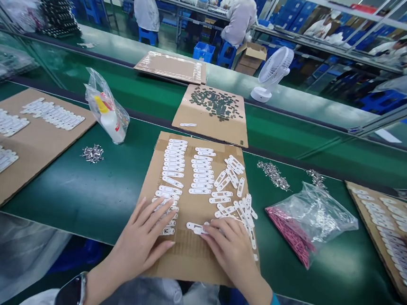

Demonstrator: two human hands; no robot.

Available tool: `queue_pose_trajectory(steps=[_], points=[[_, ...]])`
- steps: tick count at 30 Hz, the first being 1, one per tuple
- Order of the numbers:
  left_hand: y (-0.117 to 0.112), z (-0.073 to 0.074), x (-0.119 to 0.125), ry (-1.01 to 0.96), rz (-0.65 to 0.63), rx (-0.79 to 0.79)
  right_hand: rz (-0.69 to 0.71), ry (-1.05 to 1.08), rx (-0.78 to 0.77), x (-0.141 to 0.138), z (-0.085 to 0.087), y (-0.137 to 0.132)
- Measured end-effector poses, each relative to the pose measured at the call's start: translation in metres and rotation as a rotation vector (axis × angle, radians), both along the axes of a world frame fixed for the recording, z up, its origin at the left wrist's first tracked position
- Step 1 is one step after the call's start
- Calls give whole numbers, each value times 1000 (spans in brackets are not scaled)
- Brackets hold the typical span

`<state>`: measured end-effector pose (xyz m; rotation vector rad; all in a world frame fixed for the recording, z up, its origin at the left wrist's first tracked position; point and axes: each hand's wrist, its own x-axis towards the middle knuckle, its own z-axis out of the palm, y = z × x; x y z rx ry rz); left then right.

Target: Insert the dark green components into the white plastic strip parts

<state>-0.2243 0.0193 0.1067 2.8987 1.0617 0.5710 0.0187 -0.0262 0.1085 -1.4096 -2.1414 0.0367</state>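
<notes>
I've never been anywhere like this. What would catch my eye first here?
The left hand and right hand spread over rows of white strips on a cardboard sheet, front and centre on a green conveyor belt, would likely catch your eye first. To their right, a clear plastic bag of pink pieces stands out, and a white desk fan sits farther back.
</notes>
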Motion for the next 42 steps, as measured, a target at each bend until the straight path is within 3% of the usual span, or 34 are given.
queue_pose_trajectory(steps=[6,12,16,25,34,42], points=[[-4,-8,-3,-100,36,-54,-2,170,-118,5,10,25],[-5,-12,-5,-154,82,-100,-72,92,-142,9,7,62],[-6,-13,-6,-184,88,-109,-131,55,-96,21,8,60],[-5,-12,-6,-145,37,-77,-89,-137,-137,39,9,57],[-11,-11,-5,-208,63,-127,-27,-210,-172,40,11,61],[-7,-14,-8,-206,14,-111,38,-257,-129,36,13,61]])
